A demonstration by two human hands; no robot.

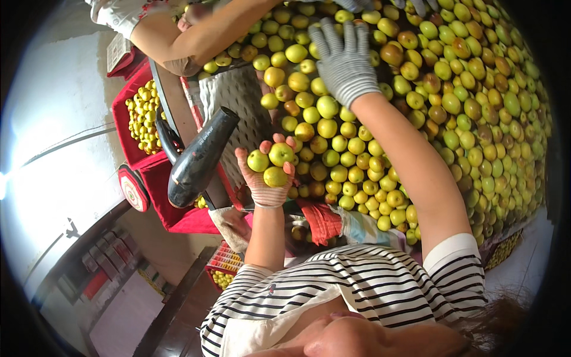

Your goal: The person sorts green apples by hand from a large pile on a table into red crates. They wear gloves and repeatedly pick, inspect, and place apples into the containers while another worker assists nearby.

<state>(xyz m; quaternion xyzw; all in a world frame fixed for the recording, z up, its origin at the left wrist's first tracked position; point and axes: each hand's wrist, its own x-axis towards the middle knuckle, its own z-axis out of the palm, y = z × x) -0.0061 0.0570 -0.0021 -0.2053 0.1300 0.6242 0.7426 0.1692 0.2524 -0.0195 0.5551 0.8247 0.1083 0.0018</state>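
My left hand (267,166), in a pink striped glove with bare-looking fingertips, cups three round yellow-green fruits (275,175) just right of a black hair dryer (203,156). My right hand (342,65), in a grey striped glove, reaches up with fingers spread over a broad mass of similar fruits (464,131), some blushed brown. Beside the dryer, a pale dimpled sloping surface (229,95) runs along the left edge of the fruit. A red cloth (318,223) is bunched along the near edge.
A co-worker's bare arm (208,38) reaches in at upper left, with other gloved fingers (416,6) at the top edge. Red-lined bins (128,104) of fruit stand on the left, a red crate (226,259) lower down, and a pale wall (53,178) beyond.
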